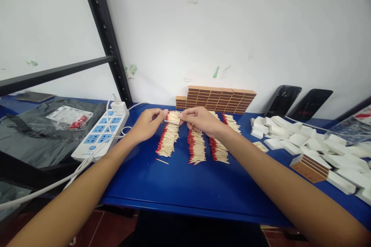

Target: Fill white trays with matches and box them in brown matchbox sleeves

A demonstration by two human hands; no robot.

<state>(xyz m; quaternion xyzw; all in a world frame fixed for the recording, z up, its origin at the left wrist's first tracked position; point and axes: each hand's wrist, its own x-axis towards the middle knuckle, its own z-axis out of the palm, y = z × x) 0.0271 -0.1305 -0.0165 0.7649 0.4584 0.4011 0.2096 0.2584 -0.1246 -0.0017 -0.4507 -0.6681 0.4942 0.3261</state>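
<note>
White tray: the small open box [172, 121], filled with red-tipped matches, is up between the two hands, in front of the stacked boxes and at the far end of the leftmost row of matches.
Left hand: its thumb and fingers [149, 124] are pinched on the tray's left end, beside the red heads.
Right hand: its thumb and fingers [199, 119] close on the tray's right end; the hand covers part of the rows behind it.
Match rows: a left row [167, 141], a middle row [197, 147] and a right row [219, 151] run away from the person, red heads to the left; more matches [232, 122] lie beyond the right forearm.
Loose match: one [162, 161] lies alone just before the left row.
Stacked boxes: brown-sided boxes [222, 99] stand in layers against the white wall [185, 27].
Right side: many white trays [301, 139] lie heaped, with a small brown stack [310, 168] among them and two dark phones [282, 101] leaning behind.
Left side: a white power strip [101, 131] with blue sockets sits beside grey plastic [26, 137].
Table: blue [174, 193].
</note>
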